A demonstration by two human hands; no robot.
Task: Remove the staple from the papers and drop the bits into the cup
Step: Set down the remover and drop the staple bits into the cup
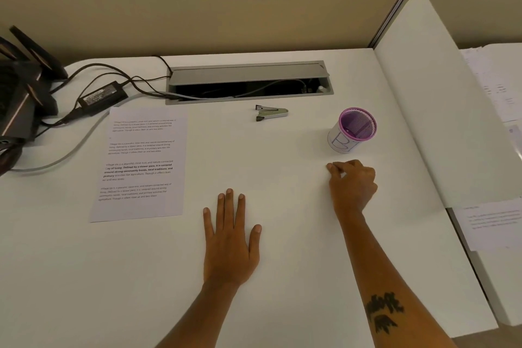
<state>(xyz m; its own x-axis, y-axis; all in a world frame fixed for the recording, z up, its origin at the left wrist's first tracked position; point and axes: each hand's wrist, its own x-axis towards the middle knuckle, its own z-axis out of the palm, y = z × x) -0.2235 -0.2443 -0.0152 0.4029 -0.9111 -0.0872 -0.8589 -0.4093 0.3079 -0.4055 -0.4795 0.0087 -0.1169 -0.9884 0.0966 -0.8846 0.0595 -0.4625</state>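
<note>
The printed papers [141, 162] lie flat on the white desk at the left. A metal staple remover [270, 113] rests at the back middle, near the cable tray. The purple mesh cup [353, 129], wrapped in a white label, stands at the right. My left hand [230, 237] lies flat on the desk, palm down, fingers apart, to the right of the papers. My right hand [351, 185] is just in front of the cup, with fingertips pinched together on the desk surface; whatever is between them is too small to see.
An open grey cable tray [248, 82] runs along the back. A black power adapter [101, 97] with cables and a dark device [22, 87] sit at the back left. A white divider [432, 110] borders the right, with more papers [491, 226] beyond it.
</note>
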